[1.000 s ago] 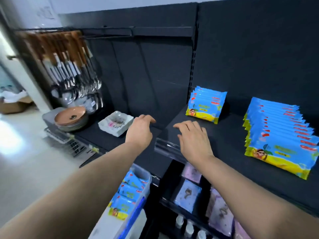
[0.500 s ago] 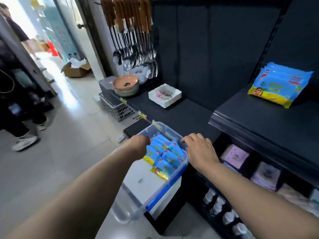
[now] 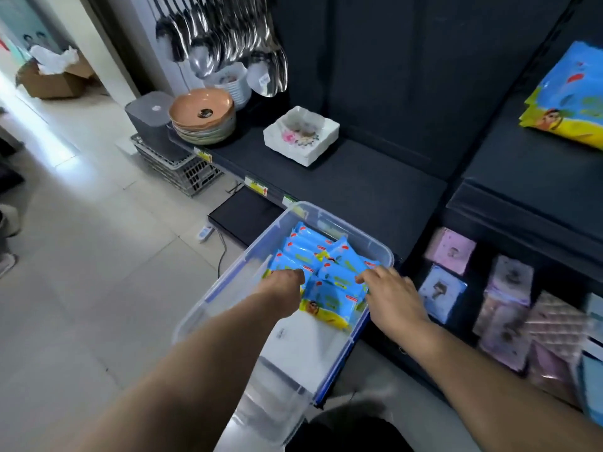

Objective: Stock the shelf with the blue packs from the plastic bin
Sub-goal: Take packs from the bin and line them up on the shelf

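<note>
1. One view, the head camera. The blue packs [image 3: 326, 272] lie loosely heaped at the far end of the clear plastic bin [image 3: 375, 243]; its near end holds none. A stack [image 3: 567, 102] of the same sits on the shelf [image 3: 522, 171], upper right.
2. Left grip [image 3: 284, 285]: the fingers point down among the packs and are hidden, so I cannot tell whether it holds one. Right grip [image 3: 391, 295]: the fingers are loosely spread, with the tips touching the heap's right edge.
3. Judgement: the packs look light and soft-filled, and the glossy film is probably slippery. Take several together, pressed flat between both grips along the long sides.
</note>
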{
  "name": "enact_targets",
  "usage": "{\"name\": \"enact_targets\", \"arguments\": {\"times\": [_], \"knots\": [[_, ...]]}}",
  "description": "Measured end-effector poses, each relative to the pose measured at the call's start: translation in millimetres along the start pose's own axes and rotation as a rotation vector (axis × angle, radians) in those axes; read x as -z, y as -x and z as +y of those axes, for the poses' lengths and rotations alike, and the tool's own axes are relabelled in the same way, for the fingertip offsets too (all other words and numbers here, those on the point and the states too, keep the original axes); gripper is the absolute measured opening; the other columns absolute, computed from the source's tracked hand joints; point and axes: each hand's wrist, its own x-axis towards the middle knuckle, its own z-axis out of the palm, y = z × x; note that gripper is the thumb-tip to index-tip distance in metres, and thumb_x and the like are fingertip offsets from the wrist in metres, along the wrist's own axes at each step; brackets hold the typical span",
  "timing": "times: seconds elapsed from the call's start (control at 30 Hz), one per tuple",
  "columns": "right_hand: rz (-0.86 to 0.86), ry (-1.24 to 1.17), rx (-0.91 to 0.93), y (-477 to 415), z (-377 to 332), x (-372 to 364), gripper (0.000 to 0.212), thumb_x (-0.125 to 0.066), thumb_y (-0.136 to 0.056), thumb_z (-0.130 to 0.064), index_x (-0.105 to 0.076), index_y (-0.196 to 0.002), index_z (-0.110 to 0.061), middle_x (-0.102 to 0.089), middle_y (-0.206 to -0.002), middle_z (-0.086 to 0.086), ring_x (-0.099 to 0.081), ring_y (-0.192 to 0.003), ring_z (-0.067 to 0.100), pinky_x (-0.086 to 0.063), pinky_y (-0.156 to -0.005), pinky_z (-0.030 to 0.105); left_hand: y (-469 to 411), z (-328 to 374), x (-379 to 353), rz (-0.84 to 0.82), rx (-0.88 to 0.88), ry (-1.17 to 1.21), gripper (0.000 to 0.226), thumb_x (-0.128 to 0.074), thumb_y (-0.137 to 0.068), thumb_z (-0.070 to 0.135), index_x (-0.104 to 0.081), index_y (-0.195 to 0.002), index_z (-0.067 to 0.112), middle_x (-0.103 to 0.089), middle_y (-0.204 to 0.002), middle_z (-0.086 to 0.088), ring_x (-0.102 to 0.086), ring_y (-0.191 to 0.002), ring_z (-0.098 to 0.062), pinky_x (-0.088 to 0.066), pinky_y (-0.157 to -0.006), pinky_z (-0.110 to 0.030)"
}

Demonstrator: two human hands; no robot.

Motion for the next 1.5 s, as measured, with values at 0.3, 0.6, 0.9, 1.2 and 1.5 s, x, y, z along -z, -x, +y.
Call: {"name": "enact_targets", "arguments": {"times": [0.3, 0.6, 0.9, 1.2, 1.5], "knots": [[-0.07, -0.002, 0.111, -30, 20, -18, 0.04, -0.055, -0.087, -0.012, -0.051, -0.123, -0.029, -0.05, -0.124, -0.006, -0.043, -0.122, 0.018, -0.037, -0.092, 0.034, -38, 31, -43, -0.051, -0.089, -0.118, 0.047, -0.055, -0.09, 0.016, -0.042, -0.134, 0.017, -0.048, -0.133, -0.004, -0.04, -0.124, -0.026, -0.042, -0.095, -0.038], [-0.065, -0.074, 0.319, -57, 52, -43, 0.038, -0.079, -0.062, -0.007, -0.064, -0.091, -0.025, -0.062, -0.09, -0.003, -0.062, -0.09, 0.024, -0.051, -0.076, 0.036, -63, 48, -85, 0.073, -0.149, -0.324, 0.051, -0.044, -0.094, 0.015, -0.028, -0.142, 0.011, -0.035, -0.141, -0.01, -0.034, -0.13, -0.031, -0.031, -0.105, -0.042], [-0.185, -0.097, 0.319, -66, 55, -37, 0.031, -0.049, -0.092, -0.016, -0.053, -0.121, -0.025, -0.051, -0.123, -0.003, -0.043, -0.121, 0.02, -0.034, -0.1, 0.032, -57, 44, -83, 0.007, -0.001, -0.303, 0.042, -0.053, -0.089, 0.016, -0.038, -0.129, 0.014, -0.053, -0.126, -0.007, -0.044, -0.119, -0.029, -0.037, -0.093, -0.039], [-0.324, 0.008, 0.14, -100, 18, -43, 0.042, -0.051, -0.09, -0.013, -0.038, -0.13, -0.018, -0.049, -0.129, 0.004, -0.044, -0.123, 0.024, -0.04, -0.095, 0.038, 1, -15, -68, -0.069, 0.442, -0.157, 0.03, -0.057, -0.086, 0.021, -0.055, -0.116, 0.026, -0.057, -0.115, 0.002, -0.048, -0.113, -0.023, -0.038, -0.088, -0.04], [-0.241, 0.23, 0.11, -113, -12, -73, 0.033, -0.042, -0.092, -0.007, -0.042, -0.124, -0.013, -0.05, -0.127, 0.008, -0.05, -0.117, 0.026, -0.039, -0.092, 0.04, 19, -21, -78, -0.002, 0.557, -0.031, 0.022, -0.051, -0.089, 0.023, -0.058, -0.11, 0.026, -0.058, -0.109, 0.002, -0.051, -0.105, -0.022, -0.035, -0.082, -0.038]]}}
